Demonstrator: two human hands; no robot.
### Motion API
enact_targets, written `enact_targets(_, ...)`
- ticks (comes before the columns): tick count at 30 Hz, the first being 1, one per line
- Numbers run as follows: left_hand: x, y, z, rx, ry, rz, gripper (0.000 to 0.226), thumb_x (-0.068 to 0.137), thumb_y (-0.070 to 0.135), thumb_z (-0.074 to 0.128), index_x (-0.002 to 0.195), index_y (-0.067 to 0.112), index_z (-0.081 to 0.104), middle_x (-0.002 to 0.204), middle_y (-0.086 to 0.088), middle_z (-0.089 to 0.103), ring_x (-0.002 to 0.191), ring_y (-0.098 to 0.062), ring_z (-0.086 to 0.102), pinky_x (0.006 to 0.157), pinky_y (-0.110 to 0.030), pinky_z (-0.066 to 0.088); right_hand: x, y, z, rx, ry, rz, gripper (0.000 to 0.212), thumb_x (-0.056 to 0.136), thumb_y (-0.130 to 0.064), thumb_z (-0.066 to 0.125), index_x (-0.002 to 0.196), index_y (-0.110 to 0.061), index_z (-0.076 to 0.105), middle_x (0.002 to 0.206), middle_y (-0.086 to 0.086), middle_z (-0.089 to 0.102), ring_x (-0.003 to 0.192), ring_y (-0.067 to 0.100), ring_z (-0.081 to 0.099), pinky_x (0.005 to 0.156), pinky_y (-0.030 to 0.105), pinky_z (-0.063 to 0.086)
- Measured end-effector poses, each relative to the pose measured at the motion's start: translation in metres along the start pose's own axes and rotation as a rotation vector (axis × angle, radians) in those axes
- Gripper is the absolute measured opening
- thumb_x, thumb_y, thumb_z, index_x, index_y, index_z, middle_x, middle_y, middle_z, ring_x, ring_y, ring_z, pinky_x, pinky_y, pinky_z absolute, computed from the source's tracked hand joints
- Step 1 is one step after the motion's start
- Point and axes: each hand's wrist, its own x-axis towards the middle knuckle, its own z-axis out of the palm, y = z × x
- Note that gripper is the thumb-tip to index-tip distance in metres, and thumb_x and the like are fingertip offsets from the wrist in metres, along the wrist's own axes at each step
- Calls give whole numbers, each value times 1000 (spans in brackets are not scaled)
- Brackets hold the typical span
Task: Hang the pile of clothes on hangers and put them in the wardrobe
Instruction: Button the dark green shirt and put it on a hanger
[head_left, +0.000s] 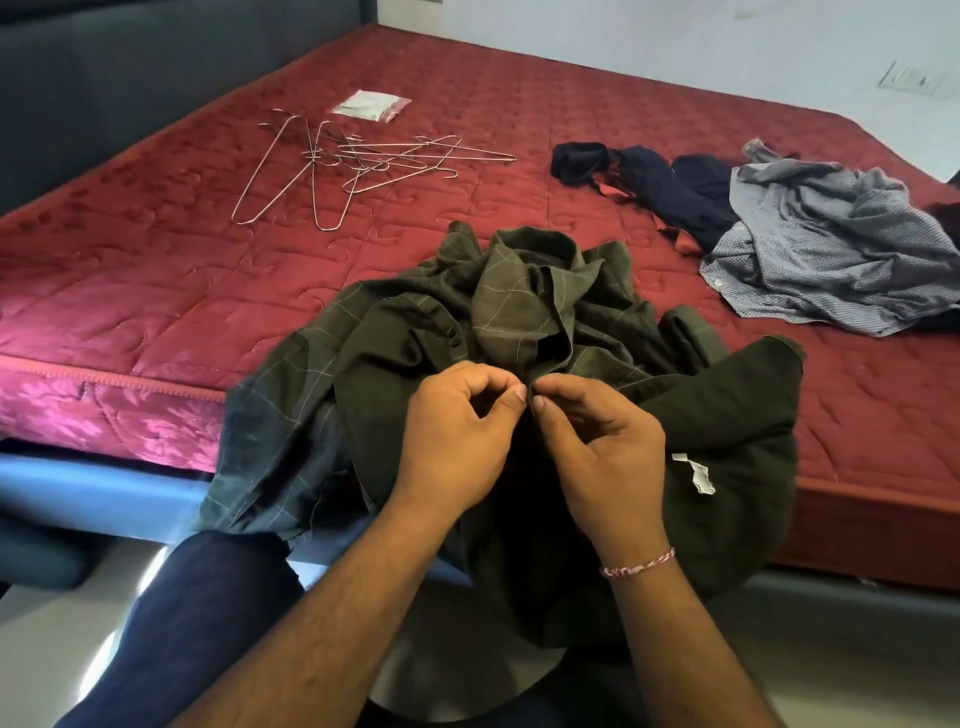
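Dark olive checked shirt (524, 322) bunched at the near edge of the red quilted mattress (182, 270), partly draped over that edge. Left hand (457, 431) and right hand (597, 441) side by side on its front, fingers curled, both pinching the fabric at the placket where the fingertips meet. Wire hangers (343, 161) tangled far left. Navy garment (670, 187) and grey-blue shirt (826, 249) crumpled far right. White packet (371, 105) beyond the hangers.
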Motion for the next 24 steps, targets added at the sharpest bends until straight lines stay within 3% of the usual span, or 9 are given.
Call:
enact_targets(6,5,-1,-1,-186,-116,-101,19,102,25,63,92,23,79,87,3,76,88,-11,72,85,-40,60,7,-2,-4,-192,-10,-158,18,89,-10,78,106,-16,79,101,-9,74,95,9,71,83,35,60)
enact_targets(9,2,-1,2,-220,-123,-97,16,100,23,66,92,25,80,86,4,77,87,-11,73,83,-38,59,10,-3,-4,-216,-25,-155,16,88,-11,80,102,-18,79,96,-10,74,92,9,72,80,33,60)
enact_targets(10,2,-1,2,-247,-121,-109,17,100,19,67,90,25,79,85,4,77,85,-11,72,82,-38,58,10,-4,-3,-141,-29,-81,16,87,-9,80,101,-17,79,94,-8,76,91,11,73,80,34,61)
enact_targets(13,4,-4,0,-353,-161,-157,19,101,15,65,89,21,79,82,0,75,80,-11,69,79,-37,55,9,-15,-3,425,-58,359,14,87,0,76,99,-7,78,89,6,78,84,17,75,72,29,60)
enact_targets(15,5,-5,-1,-402,-180,-186,18,101,16,65,91,20,79,83,-2,75,81,-13,69,80,-38,54,9,-18,-5,540,-71,462,14,88,0,74,100,-6,78,86,7,77,79,16,73,66,24,57)
enact_targets(20,4,-5,1,-434,-117,-212,17,102,19,63,91,20,76,88,-8,73,85,-21,69,87,-45,59,5,-8,-4,229,-24,264,14,91,-8,76,102,-15,77,90,2,77,87,15,75,76,28,61)
enact_targets(24,6,-4,-1,-453,-97,-197,19,104,19,60,90,22,73,90,-7,73,89,-21,69,89,-47,59,-3,0,-10,-334,-98,-105,14,88,-27,78,101,-25,74,94,-16,71,91,5,67,79,25,55)
